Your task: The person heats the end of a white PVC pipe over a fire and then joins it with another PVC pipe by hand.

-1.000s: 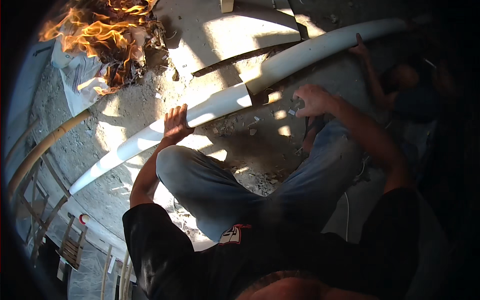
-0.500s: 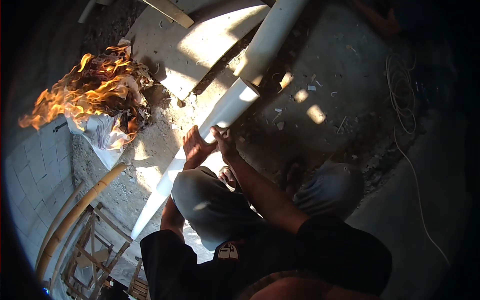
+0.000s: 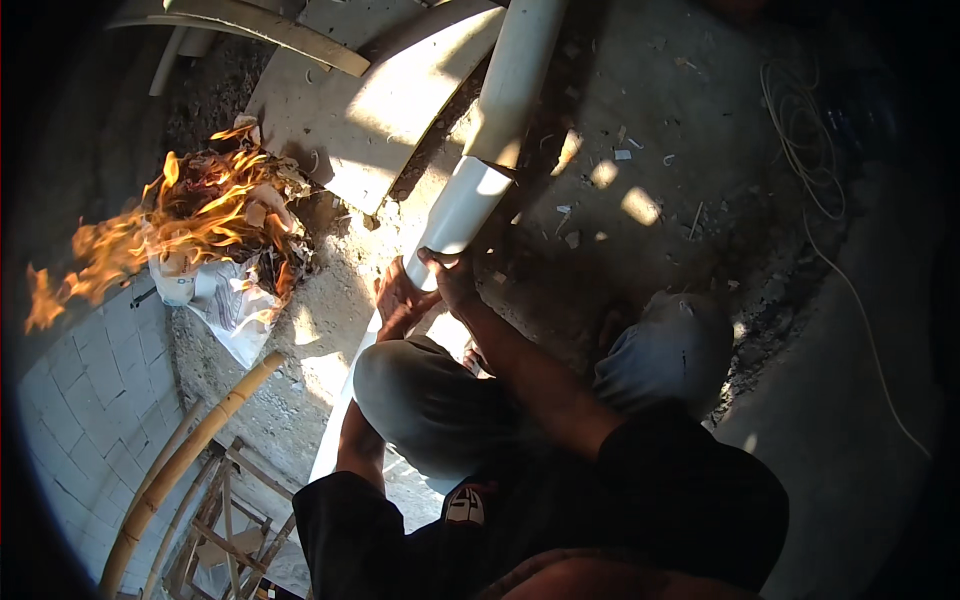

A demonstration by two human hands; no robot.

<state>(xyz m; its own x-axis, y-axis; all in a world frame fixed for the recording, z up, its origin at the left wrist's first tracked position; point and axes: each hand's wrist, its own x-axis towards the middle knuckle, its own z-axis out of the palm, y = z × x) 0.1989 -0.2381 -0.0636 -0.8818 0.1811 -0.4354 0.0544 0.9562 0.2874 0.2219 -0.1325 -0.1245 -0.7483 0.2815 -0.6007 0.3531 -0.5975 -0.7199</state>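
As two hands (image 3: 453, 280) grip one pipe (image 3: 462, 208), fire (image 3: 215, 222)

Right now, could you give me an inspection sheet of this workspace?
Surface: floor, rough, sunlit in patches.
Job's things: near pipe, white, its end at the end of far pipe; whether joined, unclear.
Clutter: small scraps right of the pipes; board left of far pipe.
Hands: left hand and right hand both on near pipe.
Cables: pale cord at right, partly looped.
Surroundings: open fire at left; block wall; bamboo pole.
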